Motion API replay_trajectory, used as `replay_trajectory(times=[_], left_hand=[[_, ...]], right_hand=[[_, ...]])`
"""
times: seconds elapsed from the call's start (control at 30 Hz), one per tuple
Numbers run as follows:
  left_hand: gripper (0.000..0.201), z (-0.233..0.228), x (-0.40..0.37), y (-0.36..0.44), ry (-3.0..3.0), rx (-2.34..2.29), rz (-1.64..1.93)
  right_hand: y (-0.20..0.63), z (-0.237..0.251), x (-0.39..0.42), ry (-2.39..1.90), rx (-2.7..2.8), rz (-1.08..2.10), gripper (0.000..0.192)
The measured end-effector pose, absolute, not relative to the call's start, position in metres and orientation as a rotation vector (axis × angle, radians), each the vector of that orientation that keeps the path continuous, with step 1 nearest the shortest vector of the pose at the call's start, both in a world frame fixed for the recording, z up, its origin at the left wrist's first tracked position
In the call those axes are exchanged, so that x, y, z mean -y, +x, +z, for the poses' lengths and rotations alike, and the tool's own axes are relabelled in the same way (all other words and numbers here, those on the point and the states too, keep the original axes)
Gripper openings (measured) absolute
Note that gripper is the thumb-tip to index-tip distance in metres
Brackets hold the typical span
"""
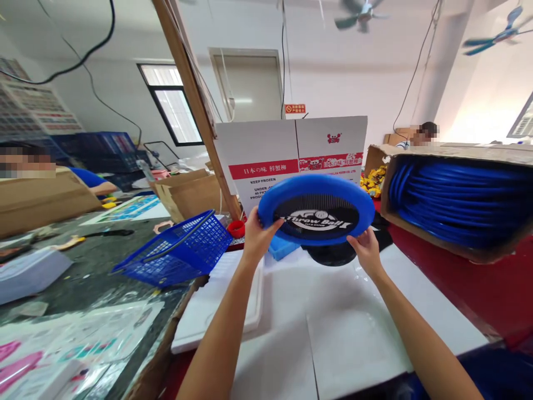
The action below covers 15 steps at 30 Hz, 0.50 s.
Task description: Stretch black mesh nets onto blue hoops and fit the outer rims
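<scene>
Packing workshop: cartons, stacked rings

A blue plastic mesh basket is seen tilted on the dark table at the left, just beside a white foam tray. A white printed cardboard box is stood upright behind, with a brown cardboard box near it. At the right, a brown cardboard carton is filled with blue plastic rings. Ceiling fans are mounted overhead.

Disc: "Throw Ball". White carton: "KEEP FROZEN", "UNDER".
</scene>
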State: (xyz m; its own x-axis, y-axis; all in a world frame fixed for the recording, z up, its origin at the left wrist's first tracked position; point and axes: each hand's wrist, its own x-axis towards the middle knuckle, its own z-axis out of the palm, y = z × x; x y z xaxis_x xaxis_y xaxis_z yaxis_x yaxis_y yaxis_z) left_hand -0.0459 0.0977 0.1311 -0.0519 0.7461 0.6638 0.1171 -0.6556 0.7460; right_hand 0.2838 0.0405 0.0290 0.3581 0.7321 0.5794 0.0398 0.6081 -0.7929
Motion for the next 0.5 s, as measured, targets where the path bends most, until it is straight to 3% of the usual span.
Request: replay_trajectory(times=[0.2, 0.5], left_hand=[[0.019, 0.156, -0.071, -0.054, 2.252, -0.698, 1.671], [0.025, 0.155, -0.072, -0.054, 2.368, -0.726, 1.613]], right_hand=[[0.303, 0.027, -0.033, -0.884, 1.148, 0.234, 0.047], [0.314, 0.018, -0.042, -0.909, 1.239, 0.223, 0.049]])
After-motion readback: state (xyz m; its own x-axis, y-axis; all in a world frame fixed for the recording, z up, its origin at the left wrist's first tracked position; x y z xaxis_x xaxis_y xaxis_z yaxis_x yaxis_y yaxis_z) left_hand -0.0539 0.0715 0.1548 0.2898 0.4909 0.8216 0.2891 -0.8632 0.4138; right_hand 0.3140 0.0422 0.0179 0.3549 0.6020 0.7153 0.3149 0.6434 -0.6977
